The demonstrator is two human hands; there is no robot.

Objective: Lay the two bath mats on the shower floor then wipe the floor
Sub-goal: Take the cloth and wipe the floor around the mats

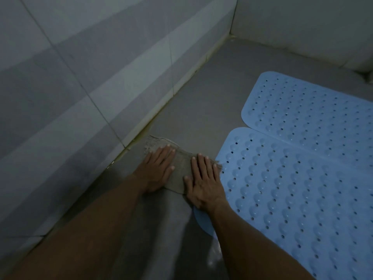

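cloth (180,174) on floor (201,110) by wall (80,77) | 2 mats (292,199) right, side by side

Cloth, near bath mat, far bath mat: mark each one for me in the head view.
cloth (180,168): head view, on the bare patch between the two hands.
near bath mat (292,190): head view, on its studded middle.
far bath mat (308,110): head view, on its studded middle.
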